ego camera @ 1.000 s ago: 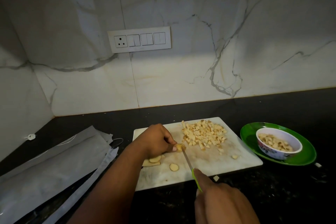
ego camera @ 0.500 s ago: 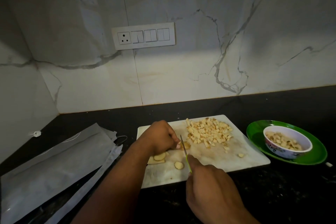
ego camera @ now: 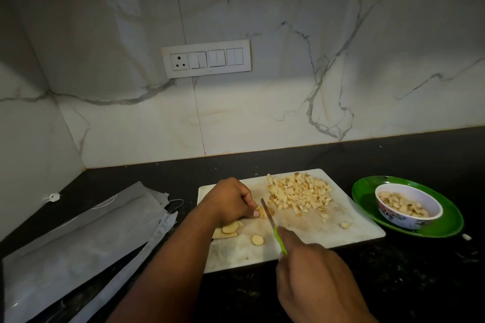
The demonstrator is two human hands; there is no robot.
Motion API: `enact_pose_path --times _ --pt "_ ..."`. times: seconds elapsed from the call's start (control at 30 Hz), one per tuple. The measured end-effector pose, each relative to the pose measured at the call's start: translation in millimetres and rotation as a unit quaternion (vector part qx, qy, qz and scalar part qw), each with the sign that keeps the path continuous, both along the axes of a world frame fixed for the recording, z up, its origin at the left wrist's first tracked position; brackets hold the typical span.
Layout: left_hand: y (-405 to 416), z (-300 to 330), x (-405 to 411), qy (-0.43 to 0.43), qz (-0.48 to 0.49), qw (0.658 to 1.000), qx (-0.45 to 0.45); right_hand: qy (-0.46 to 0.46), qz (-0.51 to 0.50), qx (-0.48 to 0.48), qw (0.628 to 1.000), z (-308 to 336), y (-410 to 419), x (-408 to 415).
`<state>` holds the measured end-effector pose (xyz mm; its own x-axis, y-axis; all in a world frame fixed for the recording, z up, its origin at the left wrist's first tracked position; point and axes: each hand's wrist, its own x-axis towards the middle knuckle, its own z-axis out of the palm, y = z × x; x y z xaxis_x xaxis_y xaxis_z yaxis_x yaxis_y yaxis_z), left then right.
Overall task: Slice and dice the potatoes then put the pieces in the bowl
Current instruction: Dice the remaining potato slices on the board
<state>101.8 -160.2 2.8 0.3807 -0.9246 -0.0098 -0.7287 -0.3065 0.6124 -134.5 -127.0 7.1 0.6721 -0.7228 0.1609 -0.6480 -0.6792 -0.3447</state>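
Observation:
On the white cutting board [ego camera: 301, 241] my left hand [ego camera: 228, 202] pins a small potato piece [ego camera: 262, 211] with its fingertips. My right hand [ego camera: 315, 278] grips a green-handled knife [ego camera: 271, 223], whose blade rests on that piece. A heap of diced potato [ego camera: 299, 194] lies at the board's far right. Loose round slices [ego camera: 231, 228] lie under my left wrist, and one more slice [ego camera: 256, 239] sits nearer the front. A patterned bowl [ego camera: 404, 220] holding diced potato stands on a green plate [ego camera: 446, 225] to the right.
Grey plastic bags [ego camera: 78, 238] lie on the dark counter [ego camera: 420, 283] at the left. A marble wall with a switch panel [ego camera: 206, 58] rises behind. A stray dice [ego camera: 344, 225] lies on the board's right side, and another bit [ego camera: 466, 237] lies on the counter beyond the plate.
The knife blade moved left and up against the potato piece under my left fingertips, then kept cutting there. My right hand slid forward toward the board.

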Motion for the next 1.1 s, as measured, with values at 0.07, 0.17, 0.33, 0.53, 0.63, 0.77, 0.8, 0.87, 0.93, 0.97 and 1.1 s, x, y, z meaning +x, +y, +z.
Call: enact_pose_path --times 0.07,0.17,0.33,0.53,0.63,0.77,0.8,0.87,0.93,0.97,1.1 --pt "0.6 0.2 -0.8 0.001 0.002 1.000 -0.004 -0.014 0.002 -0.012 1.000 -3.3 -5.2 11.3" --pt "0.2 -1.3 0.5 -0.001 0.000 1.000 -0.006 -0.016 0.007 -0.016 1.000 -7.3 -6.9 23.7" --pt "-2.5 -1.2 2.0 -0.006 -0.002 1.000 -0.003 -0.013 0.007 -0.012 1.000 -13.6 -8.5 24.4" --pt "-5.3 -0.4 0.3 0.002 0.006 1.000 0.004 0.019 0.008 -0.014 1.000 -17.9 -9.0 14.2" --pt "-4.8 1.4 -0.4 0.005 0.005 1.000 0.008 0.032 0.000 -0.017 0.999 -15.7 -7.9 2.6" --pt "-4.5 2.2 -0.1 -0.004 -0.004 1.000 0.009 0.039 -0.009 -0.003 0.999 -14.8 -3.2 -11.3" --pt "-4.4 2.3 -0.1 -0.010 -0.007 1.000 0.012 0.034 -0.011 0.002 0.999 -14.8 -2.3 -14.4" --pt "-3.3 3.7 -0.3 -0.023 -0.020 0.999 0.020 0.013 -0.016 0.015 1.000 -13.0 -0.7 -19.3" --pt "-1.2 7.1 0.2 -0.029 -0.041 0.998 0.027 -0.017 -0.024 0.020 0.999 -10.4 -0.4 -21.4" --pt "0.2 8.2 0.7 -0.028 -0.047 0.998 0.028 -0.032 -0.030 0.016 0.999 -10.4 -1.7 -21.0" --pt "5.5 4.5 2.9 0.018 -0.017 1.000 -0.010 -0.066 -0.034 0.010 0.997 -12.7 -8.6 -11.2"
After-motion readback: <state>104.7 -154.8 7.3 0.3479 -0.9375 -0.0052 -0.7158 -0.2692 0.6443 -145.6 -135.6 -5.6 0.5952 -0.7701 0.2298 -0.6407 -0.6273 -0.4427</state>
